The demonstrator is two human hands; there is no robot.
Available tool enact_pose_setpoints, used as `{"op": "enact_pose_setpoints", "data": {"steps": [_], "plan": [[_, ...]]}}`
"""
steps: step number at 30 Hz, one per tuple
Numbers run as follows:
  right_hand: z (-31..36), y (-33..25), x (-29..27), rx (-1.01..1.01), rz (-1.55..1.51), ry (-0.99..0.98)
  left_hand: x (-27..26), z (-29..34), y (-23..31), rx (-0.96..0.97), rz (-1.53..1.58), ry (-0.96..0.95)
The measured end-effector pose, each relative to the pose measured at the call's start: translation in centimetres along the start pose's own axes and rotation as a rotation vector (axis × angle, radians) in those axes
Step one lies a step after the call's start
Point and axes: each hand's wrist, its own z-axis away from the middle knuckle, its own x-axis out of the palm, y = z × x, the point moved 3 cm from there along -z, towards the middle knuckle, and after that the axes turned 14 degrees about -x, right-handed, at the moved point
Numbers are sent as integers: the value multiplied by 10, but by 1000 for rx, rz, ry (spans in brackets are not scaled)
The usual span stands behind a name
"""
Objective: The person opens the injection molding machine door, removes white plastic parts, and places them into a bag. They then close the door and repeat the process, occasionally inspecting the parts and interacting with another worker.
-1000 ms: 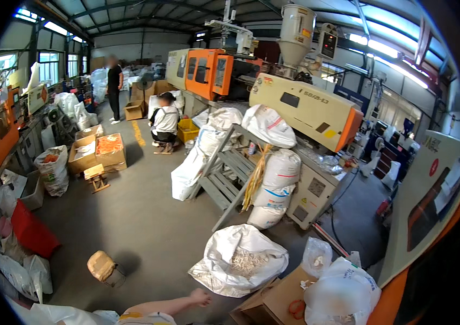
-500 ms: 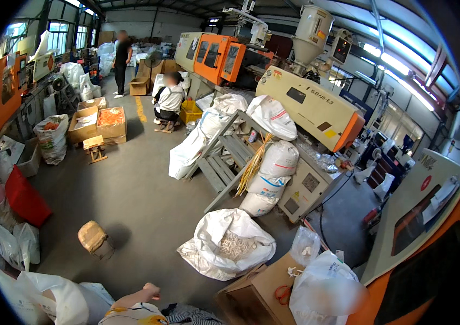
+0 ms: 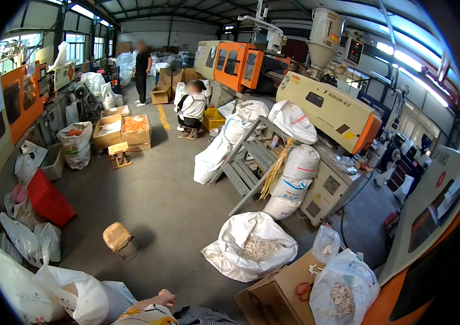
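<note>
Left hand (image 3: pixel 162 297) at six o'clock, fingers curled loosely, holding nothing; right hand unseen. White plastic bag (image 3: pixel 81 295) lies at seven o'clock, nearby. Reaching blind might snag its loose folds.

Position: one head-worn fisheye camera, high above the concrete floor (image 3: pixel 154 216)
Facing: forward and slightly down along the workshop aisle
Near edge: a hand (image 3: pixel 160 298) just enters at the bottom, beside a white sack (image 3: pixel 78 295)
Middle range: open sack of parts (image 3: pixel 254 246), wooden stool (image 3: pixel 119 240)
Far range: seated person (image 3: pixel 192 108), orange machine (image 3: pixel 238 65)
Distortion: straight edges bend toward the dark rim
</note>
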Motion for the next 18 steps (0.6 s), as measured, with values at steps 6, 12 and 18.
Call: {"op": "enact_pose_setpoints", "data": {"steps": [6,12,18], "plan": [[-2,7,-1,19,53,8,-13,13,-18,71,-147,85],[-7,-9,-6,-45,48,48,6,-17,-5,58,74,-77],[-9,-26,-23,-50,13,129,15,-14,7,92,28,-109]]}}
